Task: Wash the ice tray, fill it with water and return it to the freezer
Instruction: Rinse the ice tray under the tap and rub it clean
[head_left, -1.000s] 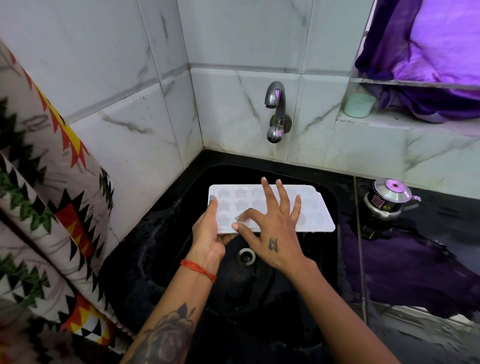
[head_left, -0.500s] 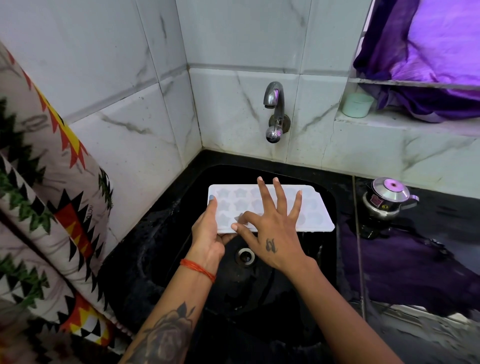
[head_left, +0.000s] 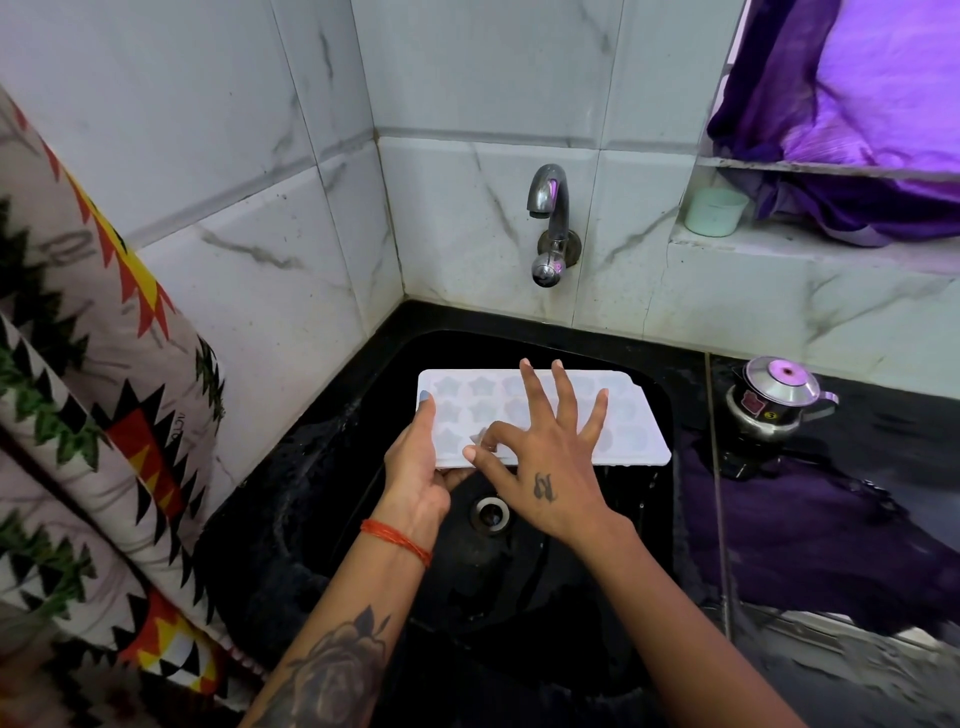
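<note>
1. On the left, the left hand (head_left: 421, 467) holds the near left corner of the white plastic ice tray with star-shaped cells (head_left: 631, 423). Its thumb lies straight along the top of the left edge, and the other fingers go under the tray, where I cannot see them.
2. The tray is level over the black sink basin (head_left: 291, 499), above the round metal drain (head_left: 489, 513) and a little in front of the chrome wall tap (head_left: 549, 223).
3. The right hand (head_left: 545, 457) is over the middle cells: three fingers are spread and straight, while the index finger bends down into one cell near the thumb. I judge that it rubs the cell and grips nothing.
4. No stream comes from the tap, but drops hang under the right edge of the tray, so the washing seems to be in progress.
5. Filling with water and the return to the freezer are not yet done.
</note>
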